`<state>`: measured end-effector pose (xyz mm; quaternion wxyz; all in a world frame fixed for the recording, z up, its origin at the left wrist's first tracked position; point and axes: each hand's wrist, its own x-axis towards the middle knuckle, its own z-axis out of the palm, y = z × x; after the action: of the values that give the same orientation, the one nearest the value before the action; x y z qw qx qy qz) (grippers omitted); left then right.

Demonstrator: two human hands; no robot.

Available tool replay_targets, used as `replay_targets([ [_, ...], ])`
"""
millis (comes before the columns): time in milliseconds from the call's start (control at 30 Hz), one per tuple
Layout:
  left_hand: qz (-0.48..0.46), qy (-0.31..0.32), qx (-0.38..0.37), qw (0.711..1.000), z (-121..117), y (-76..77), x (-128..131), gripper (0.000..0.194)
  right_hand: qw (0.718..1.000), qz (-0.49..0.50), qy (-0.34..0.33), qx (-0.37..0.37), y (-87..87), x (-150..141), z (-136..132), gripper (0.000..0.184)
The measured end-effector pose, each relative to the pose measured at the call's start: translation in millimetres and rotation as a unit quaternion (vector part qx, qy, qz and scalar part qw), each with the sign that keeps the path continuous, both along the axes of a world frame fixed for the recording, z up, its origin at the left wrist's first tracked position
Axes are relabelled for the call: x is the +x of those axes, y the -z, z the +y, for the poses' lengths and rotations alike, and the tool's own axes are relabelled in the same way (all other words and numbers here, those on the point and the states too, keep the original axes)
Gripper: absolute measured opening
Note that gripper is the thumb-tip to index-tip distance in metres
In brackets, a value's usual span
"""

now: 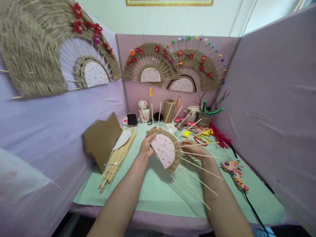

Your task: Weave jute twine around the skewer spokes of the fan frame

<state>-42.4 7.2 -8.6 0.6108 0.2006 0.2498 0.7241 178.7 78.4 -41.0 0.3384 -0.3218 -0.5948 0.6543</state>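
Observation:
A half-round fan (164, 149) hangs tilted above the table, its white centre dotted with red-pink marks. Woven twine (178, 151) bands the curved edge, and thin wooden sticks spread outward from it. My left hand (148, 144) grips the fan at its upper left, thumb on the front and fingertips showing over the top edge. At the right side of the band, my right hand (192, 148) has its fingers closed among the stick bases. Sticks cross in front of that hand, so what it pinches cannot be made out.
Left on the table lie brown cardboard (100, 140), a white paper piece (122, 140) and a stick bundle (118, 161). Behind stand a twine spool (169, 111) and green-handled pliers (209, 110) in a pot. A patterned glue gun (235, 174) with a cord lies right. Finished fans (153, 56) hang behind.

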Motion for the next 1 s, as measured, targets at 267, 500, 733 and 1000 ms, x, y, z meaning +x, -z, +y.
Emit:
replay_targets([
  [267,0.002,0.043,0.012,0.999,-7,-1.4,-3,0.032,0.999,0.0,0.004,-0.038,-8.7,0,1,0.022],
  [500,-0.002,0.069,0.037,0.997,-9,1.6,-5,0.033,0.995,0.083,0.029,-0.054,-9.4,4,3,0.024],
  [733,-0.007,0.09,0.04,0.995,-13,-3.0,-5,0.04,0.978,0.208,-0.023,-0.013,-17.0,10,2,0.034],
  [1000,-0.057,0.108,0.08,0.989,-14,-4.0,-2,0.045,0.971,0.229,-0.063,-0.014,-18.9,14,-6,0.028],
])
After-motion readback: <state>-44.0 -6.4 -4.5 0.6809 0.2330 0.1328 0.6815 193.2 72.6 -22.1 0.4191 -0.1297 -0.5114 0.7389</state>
